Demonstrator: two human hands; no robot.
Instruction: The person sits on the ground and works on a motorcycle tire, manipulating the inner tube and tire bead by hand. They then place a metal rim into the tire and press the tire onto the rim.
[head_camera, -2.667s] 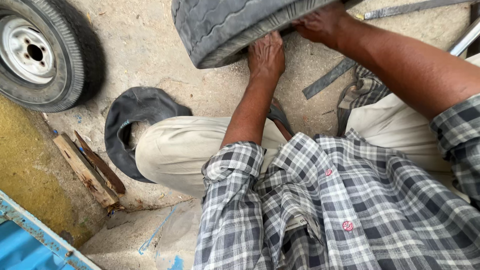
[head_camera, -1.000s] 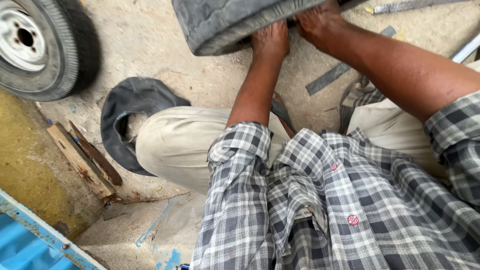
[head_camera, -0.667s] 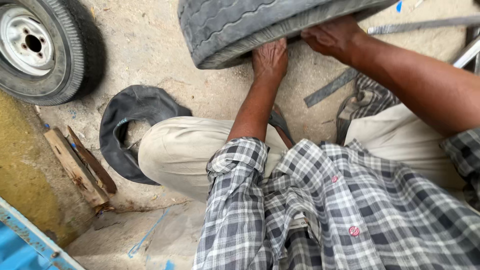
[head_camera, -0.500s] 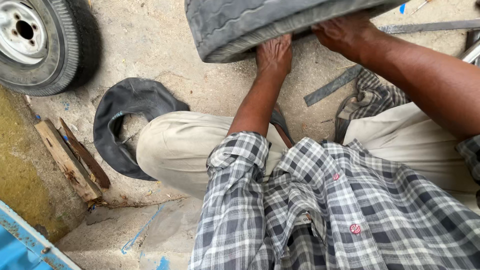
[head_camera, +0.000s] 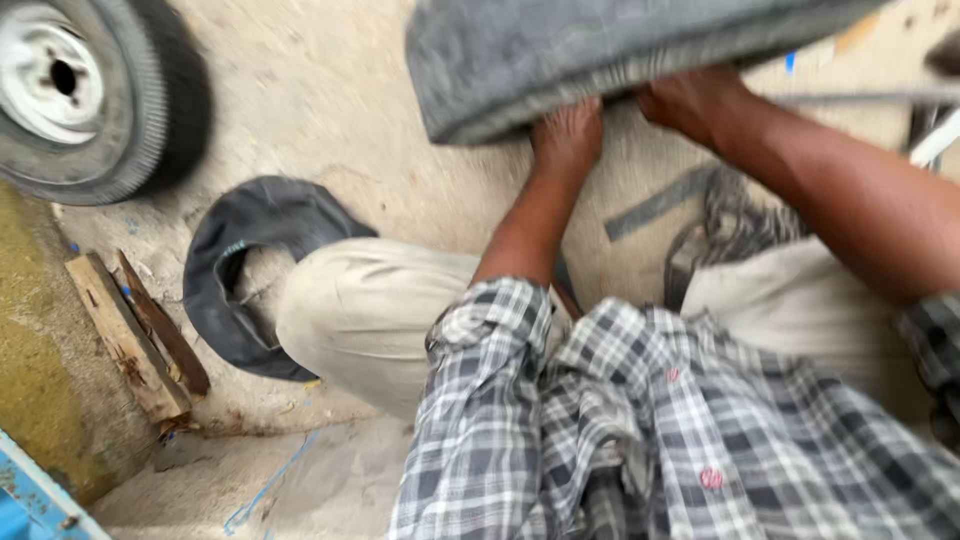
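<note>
Squatting person in a plaid shirt (head_camera: 640, 440) and beige trousers (head_camera: 370, 320) fills the lower frame, both arms reaching forward to a big grey tyre (head_camera: 600, 50) blurred across the top edge, resting on the dusty concrete ground (head_camera: 320, 120). Left hand (head_camera: 568, 135) is pressed against the tyre's lower edge, fingers tucked up under it, curled on the rubber. Right hand (head_camera: 695, 100) sits just beside it to the right, also gripping the same lower edge; fingertips hidden under the tyre, so exact grip can't be told. Second wheel with white rim (head_camera: 80, 90) lies top left, well apart from the hands. Black inner tube (head_camera: 240, 270) lies slack on the ground beside the left knee, partly under it. Two wooden blocks (head_camera: 140, 335) lie left of the tube, against a yellowish curb (head_camera: 40, 400). Flat metal bar (head_camera: 655, 205) on the ground between the arms. Blue edge (head_camera: 30, 500) at bottom left corner.
</note>
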